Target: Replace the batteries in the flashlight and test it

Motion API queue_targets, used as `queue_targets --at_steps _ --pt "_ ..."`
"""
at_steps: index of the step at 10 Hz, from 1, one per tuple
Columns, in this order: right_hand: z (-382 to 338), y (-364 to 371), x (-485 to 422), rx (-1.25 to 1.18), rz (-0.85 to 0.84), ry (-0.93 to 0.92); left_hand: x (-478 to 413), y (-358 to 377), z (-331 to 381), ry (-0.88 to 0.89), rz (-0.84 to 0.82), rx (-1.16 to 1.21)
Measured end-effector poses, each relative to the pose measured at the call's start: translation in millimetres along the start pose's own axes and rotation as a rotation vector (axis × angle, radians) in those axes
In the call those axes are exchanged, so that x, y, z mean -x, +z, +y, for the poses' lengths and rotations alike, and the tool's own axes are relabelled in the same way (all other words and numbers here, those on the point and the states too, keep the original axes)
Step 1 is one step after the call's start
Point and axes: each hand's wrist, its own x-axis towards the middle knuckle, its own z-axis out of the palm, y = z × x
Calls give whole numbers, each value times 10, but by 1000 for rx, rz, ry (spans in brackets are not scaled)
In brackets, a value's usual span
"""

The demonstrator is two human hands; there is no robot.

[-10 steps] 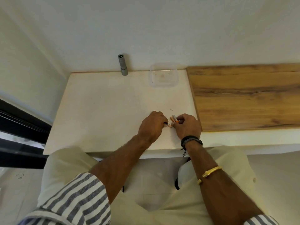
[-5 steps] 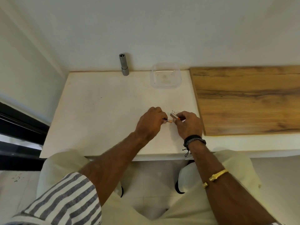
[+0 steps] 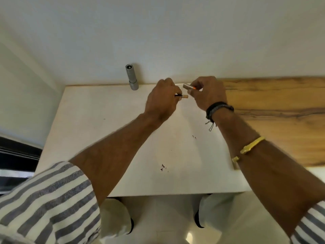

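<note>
A single head-worn wide-angle camera looks forward and steeply down, close over the white bench, facing the far wall.

White sleeves with grey-blue stripes ride up both arms. Above the table, black cord bands ring the wrist of the right hand, then a yellow bangle. Cream trousers show beneath its edge.

Matt metal flashlight; grained wood board.
</note>
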Motion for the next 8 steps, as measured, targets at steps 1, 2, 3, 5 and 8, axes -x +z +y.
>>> queue_targets --at_steps 1,2,3,5,8 --pt "-66 78 -261 96 -57 -18 -203 58 -106 -28 0 -38" --pt "-80 193 -443 184 -108 3 -352 134 -197 -33 -25 -82" --pt "-87 321 -553 304 -145 12 -465 214 -263 -35 -50 -136" --pt "-50 492 -657 398 -159 -3 -554 335 -335 -21 -72 -148" --pt "-65 433 -559 311 -124 66 -439 274 -324 -61 10 -91"
